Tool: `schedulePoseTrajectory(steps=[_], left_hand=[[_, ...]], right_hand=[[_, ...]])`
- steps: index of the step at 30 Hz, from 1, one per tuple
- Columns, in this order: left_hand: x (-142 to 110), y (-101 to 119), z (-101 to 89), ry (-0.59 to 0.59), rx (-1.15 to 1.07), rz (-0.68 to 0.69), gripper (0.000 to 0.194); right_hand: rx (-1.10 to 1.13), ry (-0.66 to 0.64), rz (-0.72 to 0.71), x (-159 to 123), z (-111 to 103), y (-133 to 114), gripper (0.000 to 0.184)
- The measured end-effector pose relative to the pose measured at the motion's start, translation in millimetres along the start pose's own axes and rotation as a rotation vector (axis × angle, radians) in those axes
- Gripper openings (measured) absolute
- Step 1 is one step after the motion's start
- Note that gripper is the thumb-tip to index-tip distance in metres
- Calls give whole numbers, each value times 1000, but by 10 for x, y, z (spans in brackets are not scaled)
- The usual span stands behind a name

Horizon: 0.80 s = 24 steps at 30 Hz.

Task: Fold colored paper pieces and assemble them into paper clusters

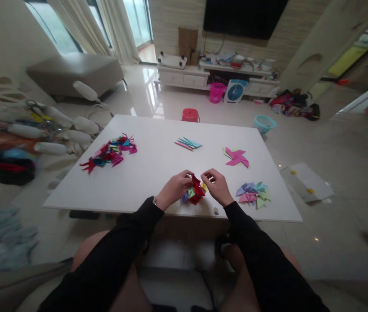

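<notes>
Crimson-and-teal pile [112, 151]: lies heaped at left end of white table [151, 167]; seems set aside to leave working room.
Left hand [175, 190]: pinches upper red fold above table's near edge, apparently to steady it.
Folded strips [188, 143]: lie fanned near table's middle, likely within easy reach.
Multicoloured cluster [197, 193]: sits between both hands at table's near edge, probably for close finger control.
Right hand [217, 187]: curls beside yellow fold over table's near edge; grip or mere contact, cannot tell.
Pink pinwheel shape [237, 157]: lies flat towards table's right end.
Pastel cluster [253, 193]: rests at table's near right, apparently grouped apart.
</notes>
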<state>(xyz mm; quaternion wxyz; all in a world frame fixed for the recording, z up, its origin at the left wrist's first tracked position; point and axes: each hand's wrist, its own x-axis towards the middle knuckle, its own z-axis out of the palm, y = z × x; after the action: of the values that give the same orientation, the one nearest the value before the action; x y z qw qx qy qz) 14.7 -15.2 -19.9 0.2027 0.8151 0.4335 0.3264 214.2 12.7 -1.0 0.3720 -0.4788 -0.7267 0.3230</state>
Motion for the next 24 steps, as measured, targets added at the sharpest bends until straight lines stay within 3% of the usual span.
schedulePoseTrajectory(steps=[9, 24], left_hand=[[132, -112, -51, -14, 69, 16, 17], [26, -42, -38, 15, 110, 37, 14]], right_hand=[[-98, -70, -121, 16, -12, -21, 6], [-247, -52, -124, -66, 122, -11, 6]])
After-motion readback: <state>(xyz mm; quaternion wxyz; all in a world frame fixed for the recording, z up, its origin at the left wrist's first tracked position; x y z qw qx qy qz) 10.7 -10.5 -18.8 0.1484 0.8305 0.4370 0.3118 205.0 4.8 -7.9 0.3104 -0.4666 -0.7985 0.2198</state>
